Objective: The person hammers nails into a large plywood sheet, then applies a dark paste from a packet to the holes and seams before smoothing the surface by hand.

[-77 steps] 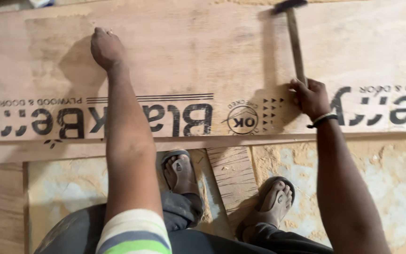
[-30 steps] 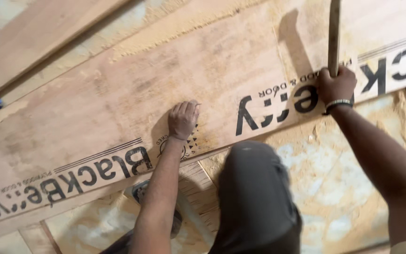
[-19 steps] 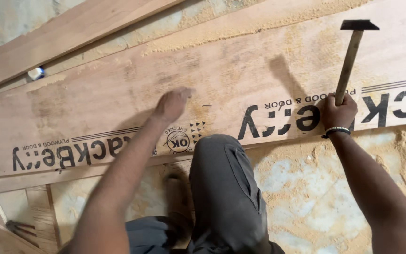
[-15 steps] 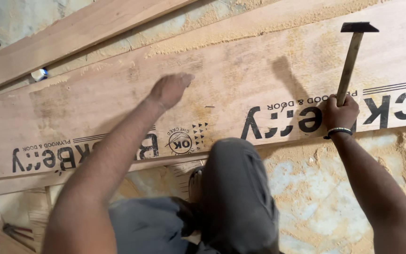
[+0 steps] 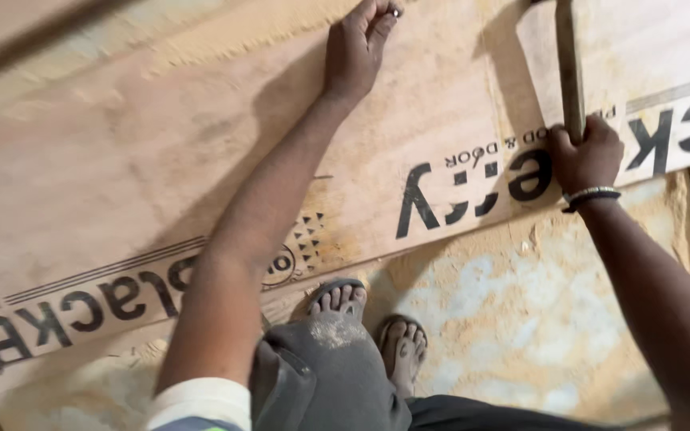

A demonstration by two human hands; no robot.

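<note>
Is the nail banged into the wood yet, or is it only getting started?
Only getting started. The left hand pinches a nail against the plywood, so it is placed but not visibly driven. The right hand grips the hammer handle; its head is out of view. All the hammering looks left to do.
</note>
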